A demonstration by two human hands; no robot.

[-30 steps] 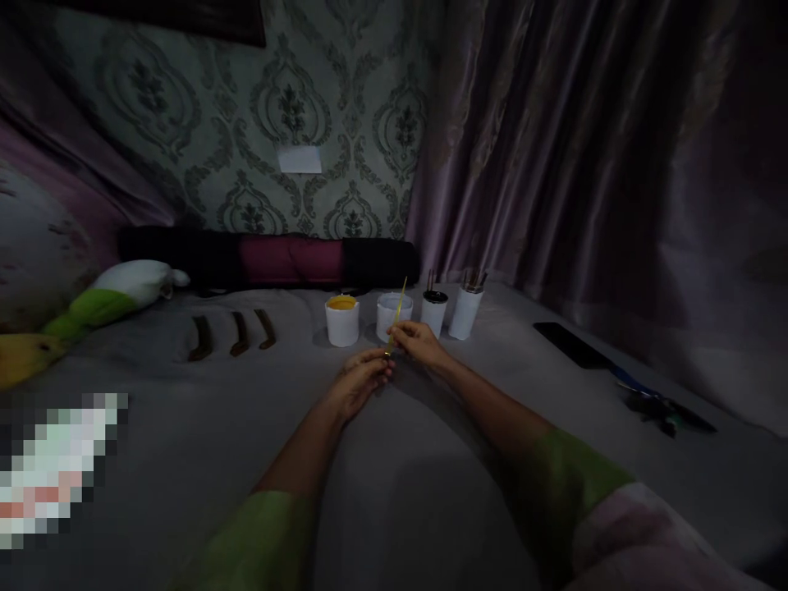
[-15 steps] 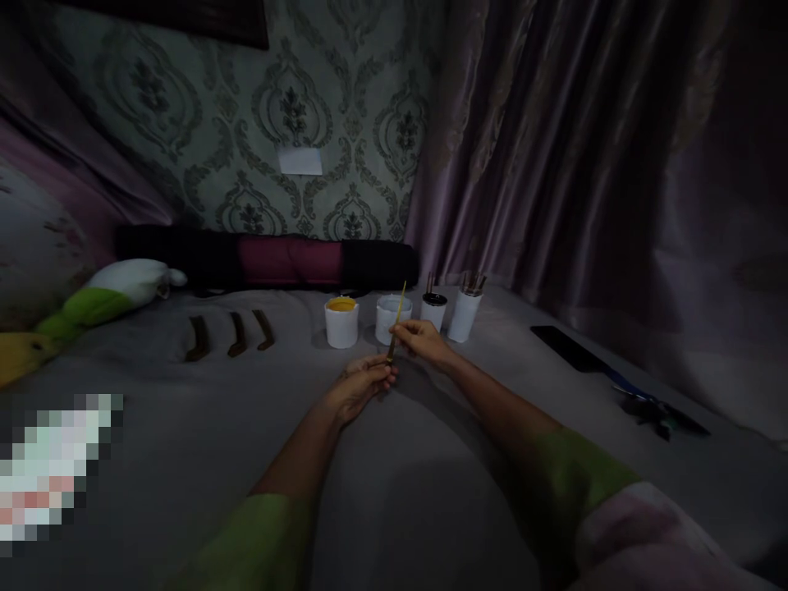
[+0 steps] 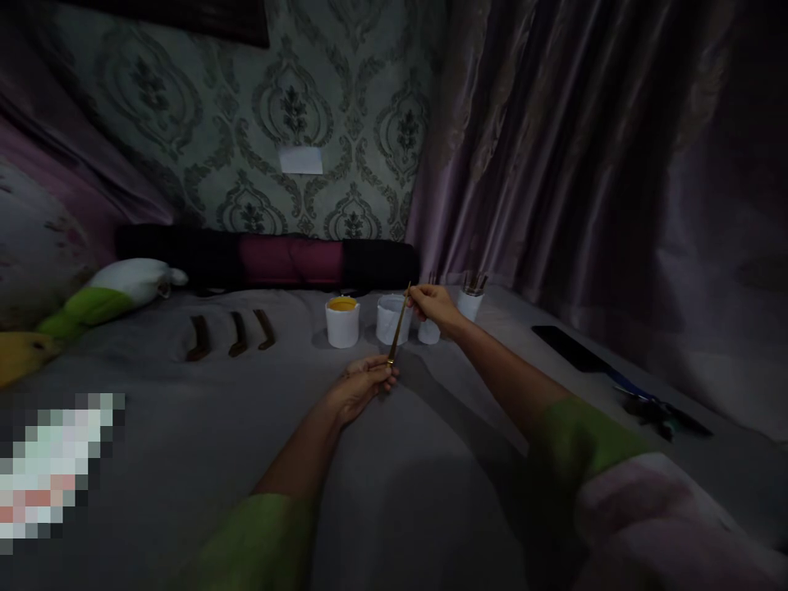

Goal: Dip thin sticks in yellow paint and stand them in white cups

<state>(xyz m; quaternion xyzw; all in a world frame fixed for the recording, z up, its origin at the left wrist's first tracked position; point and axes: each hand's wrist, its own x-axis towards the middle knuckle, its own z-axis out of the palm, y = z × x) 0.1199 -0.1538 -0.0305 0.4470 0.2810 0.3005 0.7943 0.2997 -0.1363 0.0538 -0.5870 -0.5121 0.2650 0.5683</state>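
Note:
A slender paintbrush point(image 3: 400, 328) slants upward between my two hands, its gold-coloured band low down by the left fingers. My left hand point(image 3: 363, 386) is closed around the lower end, and its fingers hide what lies below the band. Near the brush's thin upper end, my right hand point(image 3: 436, 305) has its thumb and fingers pinched together. Behind the brush stands a white cup with a greyish inside point(image 3: 387, 320). Left of that is a white cup of yellow paint point(image 3: 342, 327). A smaller white cup point(image 3: 429, 332) is partly covered by my right hand.
A tall white holder point(image 3: 469, 305) with several thin sticks or brushes stands at the right. Three brown bent pieces point(image 3: 237, 335) lie left. A plush toy point(image 3: 116, 291), a black-and-maroon roll point(image 3: 289, 261) and a dark flat object point(image 3: 570, 346) rest on the grey cloth point(image 3: 394, 492).
My right hand has slid up and right along the paintbrush, from its middle to near its upper end. The brush leans slightly more to the right. My left hand has hardly moved.

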